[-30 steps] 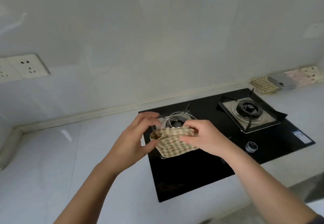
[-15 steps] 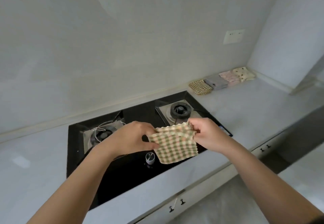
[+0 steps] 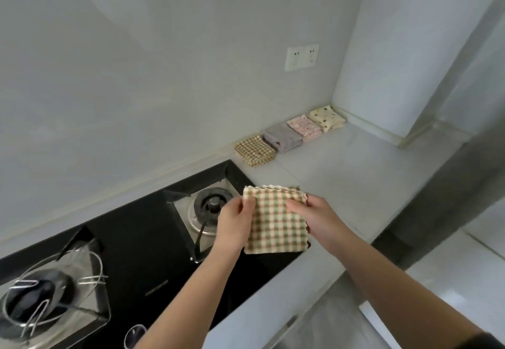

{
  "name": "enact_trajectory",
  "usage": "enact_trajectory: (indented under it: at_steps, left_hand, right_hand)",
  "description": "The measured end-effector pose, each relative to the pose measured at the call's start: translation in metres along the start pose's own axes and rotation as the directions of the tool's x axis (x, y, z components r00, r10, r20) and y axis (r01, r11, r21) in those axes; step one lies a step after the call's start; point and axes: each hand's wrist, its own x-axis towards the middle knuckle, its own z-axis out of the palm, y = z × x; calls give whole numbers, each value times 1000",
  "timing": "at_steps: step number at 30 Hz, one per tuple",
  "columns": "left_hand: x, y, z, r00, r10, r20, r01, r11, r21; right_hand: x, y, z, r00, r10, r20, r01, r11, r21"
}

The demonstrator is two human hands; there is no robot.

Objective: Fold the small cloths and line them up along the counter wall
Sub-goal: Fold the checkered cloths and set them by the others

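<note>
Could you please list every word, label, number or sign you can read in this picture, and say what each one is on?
Nothing here can be read for certain.
Pale line of print on the black glass of the stove, near its front edge: too small and blurred to read.
Wall socket: only holes, no lettering visible.
Checked cloth and folded cloths by the wall: patterns only, no text.
</note>
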Motion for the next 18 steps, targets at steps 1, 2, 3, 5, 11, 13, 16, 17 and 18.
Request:
enact_trajectory:
  at_steps: [1,2,3,5,11,13,16,17,18]
  left_hand:
    - [13,3,14,997,53,-51,-50,998,46]
    - [26,6,27,991,90,-95,-82,993,85]
    - [39,10,38,985,113,-134,-98,989,114]
    - [64,15,57,969,135,-205,-103,982,157]
    - [136,10,92,951,-10,-309,66,983,171]
    - [159,6,101,947,-89,-309,140,980,144]
    - [192,-1,117,939,-187,-290,234,962,140]
    - [204,-2,123,928,-198,-316,255,955,150]
    - [219,-3,130,910,-198,-364,271,948,163]
  right_hand:
    - [18,-1,-7,999,11,-32,-11,1000,5]
    - [36,-3,-13,998,19,-62,-20,1000,-3]
    - [54,-4,-17,995,18,-94,-20,1000,-24]
    - [89,-7,-23,989,-9,-150,-4,997,-81]
    - [175,3,-36,983,29,-183,-64,980,-189]
    - [205,10,-41,986,85,-146,-114,972,-206]
    - [256,16,-48,993,53,-108,-84,946,-314]
    - [274,16,-50,995,21,-96,-55,928,-368]
    - [293,16,-51,997,-8,-80,-26,911,-412]
